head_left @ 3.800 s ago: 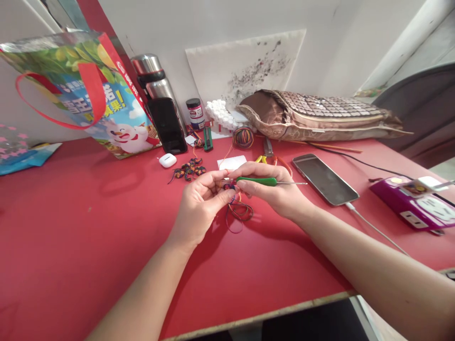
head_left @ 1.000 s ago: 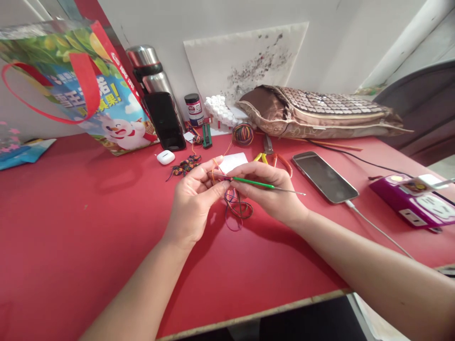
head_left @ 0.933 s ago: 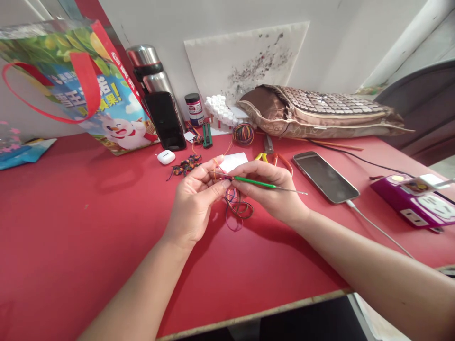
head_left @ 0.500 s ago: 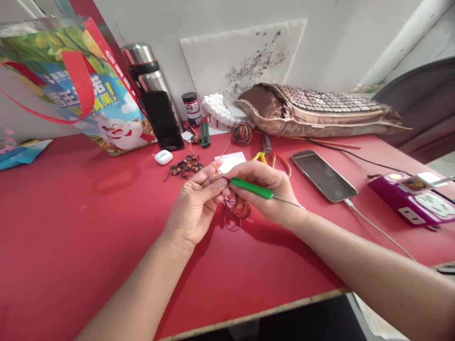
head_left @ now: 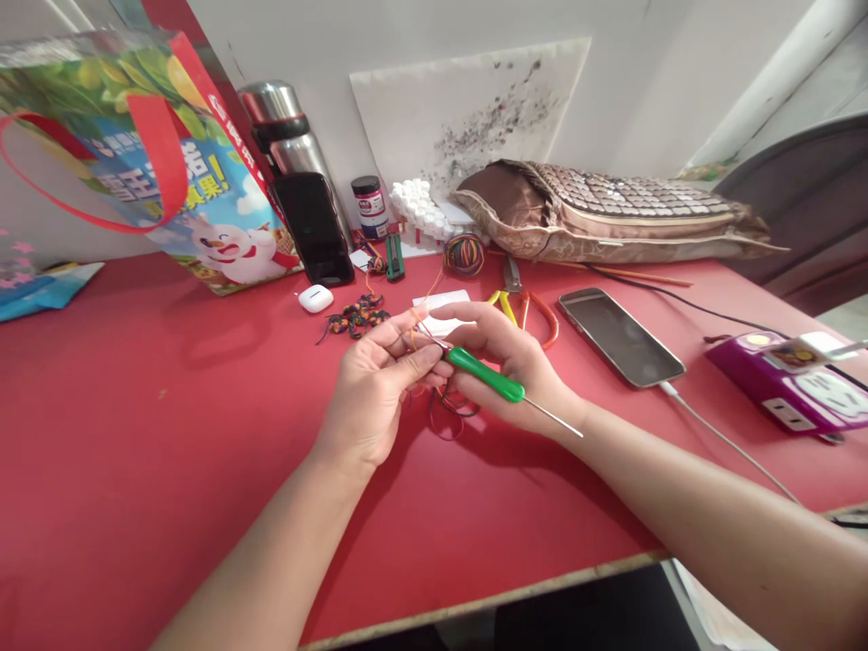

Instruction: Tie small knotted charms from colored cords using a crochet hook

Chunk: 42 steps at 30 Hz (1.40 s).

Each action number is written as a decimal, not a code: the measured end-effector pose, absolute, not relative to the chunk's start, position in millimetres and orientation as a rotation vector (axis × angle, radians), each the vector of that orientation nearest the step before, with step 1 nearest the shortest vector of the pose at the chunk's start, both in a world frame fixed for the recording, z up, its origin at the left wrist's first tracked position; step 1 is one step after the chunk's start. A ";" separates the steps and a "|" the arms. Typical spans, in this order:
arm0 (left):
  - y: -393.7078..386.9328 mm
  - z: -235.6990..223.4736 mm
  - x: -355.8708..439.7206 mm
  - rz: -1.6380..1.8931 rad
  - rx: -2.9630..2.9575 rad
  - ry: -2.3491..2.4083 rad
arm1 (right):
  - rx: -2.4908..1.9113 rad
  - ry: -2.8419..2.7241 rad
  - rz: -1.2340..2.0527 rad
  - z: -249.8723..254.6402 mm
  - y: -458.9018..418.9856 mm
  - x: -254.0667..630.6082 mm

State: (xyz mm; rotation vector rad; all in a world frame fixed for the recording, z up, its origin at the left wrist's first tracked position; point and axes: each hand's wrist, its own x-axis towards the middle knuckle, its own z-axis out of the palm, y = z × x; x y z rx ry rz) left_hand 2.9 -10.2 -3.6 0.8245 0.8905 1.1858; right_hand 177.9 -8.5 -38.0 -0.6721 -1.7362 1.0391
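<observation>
My left hand [head_left: 376, 384] is closed, with thumb and fingers pinching thin multicoloured cord; an orange strand [head_left: 415, 316] runs over its index finger. A crochet hook [head_left: 486, 373] with a green handle has its front end at the pinched cord and its bare metal end pointing toward my right wrist. My right hand [head_left: 525, 362] holds the hook loosely, its handle lying along the thumb and the index finger arched above. Loops of cord [head_left: 448, 423] hang below the hands. Behind them lies a ball of the same cord [head_left: 464, 254]. The small work between my fingertips is mostly hidden.
Behind my hands are a white paper [head_left: 440, 312], pliers [head_left: 512, 294], a green cutter [head_left: 394, 257] and a knotted cord piece [head_left: 356, 316]. A phone [head_left: 620, 334] and purple power strip [head_left: 787, 384] lie right. A phone [head_left: 314, 231], flask [head_left: 291, 136] and bag [head_left: 223, 199] stand left.
My right hand's fingers have loosened and lifted off the hook's handle. The hook has tilted, its rear metal end now lower. My left hand keeps its pinch on the cord.
</observation>
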 end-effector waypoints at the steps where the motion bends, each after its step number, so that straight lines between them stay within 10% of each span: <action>1: -9.9 -2.8 2.3 1.201 0.848 0.897 | -0.672 -1.776 0.923 -36.6 -7.6 179.0; 7: -9.4 -1.5 0.7 1.224 1.001 0.931 | -0.655 -1.811 0.507 -26.5 -3.4 184.2; 23: -11.2 2.5 0.7 1.250 0.961 0.956 | -0.648 -1.071 1.512 -27.9 7.0 179.7; 42: -12.9 3.0 0.7 1.270 1.041 1.004 | -0.699 -1.163 1.390 -23.0 5.4 189.2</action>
